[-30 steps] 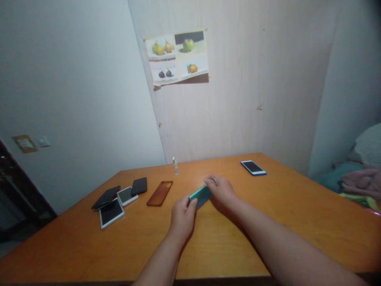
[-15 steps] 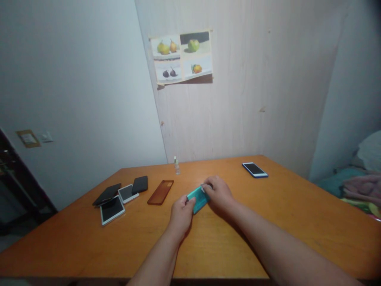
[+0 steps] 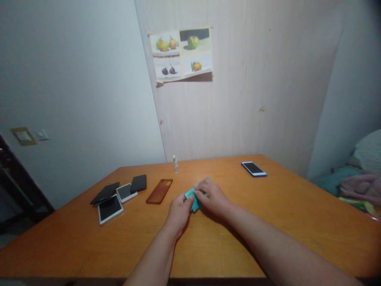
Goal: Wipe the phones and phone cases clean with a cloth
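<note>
Over the middle of the table, my left hand (image 3: 180, 210) grips the near left end of a flat teal phone-sized rectangle (image 3: 195, 204), thumb on top. My right hand (image 3: 212, 194) lies across its upper face with curled fingers pressed together. Whatever those fingers may pinch is hidden. A small teal tip shows beyond the right knuckles. Just left of my hands lies a brown see-through phone case (image 3: 159, 192).
At the left lie two white-framed devices (image 3: 110, 209), a black folder-like case (image 3: 104, 193) and a black phone-like slab (image 3: 139, 183). A small clear bottle (image 3: 176, 165) stands at the back. A blue-edged phone (image 3: 254, 169) lies at the far right of the wooden table (image 3: 297, 222).
My right hand has slid left over the teal rectangle, covering more of its middle and baring its far tip. The white bit at its fingertips no longer shows. The view shifted slightly.
</note>
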Tool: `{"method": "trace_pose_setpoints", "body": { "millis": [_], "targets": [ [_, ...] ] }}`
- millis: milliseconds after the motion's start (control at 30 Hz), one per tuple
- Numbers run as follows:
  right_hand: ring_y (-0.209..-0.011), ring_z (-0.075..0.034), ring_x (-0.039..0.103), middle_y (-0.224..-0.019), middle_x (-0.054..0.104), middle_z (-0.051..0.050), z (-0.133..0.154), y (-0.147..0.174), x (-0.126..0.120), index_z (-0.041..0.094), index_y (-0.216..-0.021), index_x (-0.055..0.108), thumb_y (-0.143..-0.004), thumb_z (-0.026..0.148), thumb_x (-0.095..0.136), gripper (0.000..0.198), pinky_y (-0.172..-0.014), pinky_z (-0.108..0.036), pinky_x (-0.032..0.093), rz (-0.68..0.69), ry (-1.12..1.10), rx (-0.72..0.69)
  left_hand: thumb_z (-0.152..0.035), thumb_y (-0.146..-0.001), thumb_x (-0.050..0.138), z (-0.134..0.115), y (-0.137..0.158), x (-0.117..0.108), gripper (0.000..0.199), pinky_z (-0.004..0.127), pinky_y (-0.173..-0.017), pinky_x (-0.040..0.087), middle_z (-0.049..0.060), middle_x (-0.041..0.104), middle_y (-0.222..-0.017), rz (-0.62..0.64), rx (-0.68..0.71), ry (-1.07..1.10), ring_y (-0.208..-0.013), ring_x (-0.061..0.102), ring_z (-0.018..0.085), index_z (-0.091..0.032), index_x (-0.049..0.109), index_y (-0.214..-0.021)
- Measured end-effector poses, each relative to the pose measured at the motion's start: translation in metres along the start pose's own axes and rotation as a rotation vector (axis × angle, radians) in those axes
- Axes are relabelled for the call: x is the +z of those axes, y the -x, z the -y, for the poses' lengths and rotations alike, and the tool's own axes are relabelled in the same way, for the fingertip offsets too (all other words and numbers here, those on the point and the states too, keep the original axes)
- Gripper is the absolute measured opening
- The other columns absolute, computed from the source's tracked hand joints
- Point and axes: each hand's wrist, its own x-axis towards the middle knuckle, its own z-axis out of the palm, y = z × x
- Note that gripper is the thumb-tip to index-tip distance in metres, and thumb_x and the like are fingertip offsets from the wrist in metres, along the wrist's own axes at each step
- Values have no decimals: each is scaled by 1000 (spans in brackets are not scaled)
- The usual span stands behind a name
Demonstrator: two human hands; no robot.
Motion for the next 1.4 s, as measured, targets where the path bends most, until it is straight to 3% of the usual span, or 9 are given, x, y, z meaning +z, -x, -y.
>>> {"method": "trace_pose_setpoints", "body": {
  "millis": [100,267,467,667,833,1033,1233,1400],
  "targets": [
    [-95,-18,58,-94,67,-6,6,1,2,19,-91,73,-97,22,52,23,-87,-29,45,48,-32,-98,-42,-78,62,-1,-1,-2,25,21,-47,27,-6,47,-55,26,-28,15,-48,38,9,-18,57,-78],
    [-96,-20,59,-103,67,-12,-2,0,-4,14,-97,75,-94,16,51,24,-89,-32,47,14,61,30,-32,-77,57,0,-2,-4,15,21,-47,30,-4,52,-56,38,-57,14,-50,42,10,-19,53,-74],
    [-102,-19,58,-106,67,-8,13,3,1,19,-101,73,-92,12,50,26,-92,-30,45,163,7,-209,-27,-73,57,1,-3,-6,11,21,-49,33,-5,54,-59,74,-52,21,-52,46,10,-18,56,-79],
    [-98,-22,58,-105,65,-13,-2,1,-3,13,-106,72,-89,10,51,27,-89,-32,45,118,158,20,-25,-73,56,4,-5,-7,6,21,-46,30,-4,55,-57,43,-71,-8,-49,45,9,-19,54,-72],
    [-99,-19,56,-106,65,-8,12,3,0,19,-102,71,-90,10,50,27,-89,-29,43,202,73,-158,-27,-74,55,2,-6,-5,10,20,-47,33,-4,55,-58,45,-74,1,-50,47,10,-18,57,-77],
    [-93,-21,58,-103,65,-12,-6,0,-5,14,-107,73,-88,10,50,29,-84,-30,43,146,196,99,-23,-73,53,-1,-4,-4,6,20,-46,32,-4,54,-55,24,-92,5,-48,46,9,-18,55,-75],
    [-94,-18,58,-102,68,-7,6,4,1,21,-100,75,-90,14,52,26,-84,-26,42,217,109,-65,-26,-74,55,0,-6,-5,8,19,-46,34,-4,55,-56,-4,-93,38,-48,47,9,-18,55,-75],
    [-86,-19,59,-95,68,-9,-4,1,-5,17,-93,75,-90,14,52,24,-78,-28,43,154,170,97,-23,-71,59,0,-6,-5,8,18,-45,33,-4,56,-56,-20,-107,63,-47,47,8,-18,55,-76]
  ]
}}
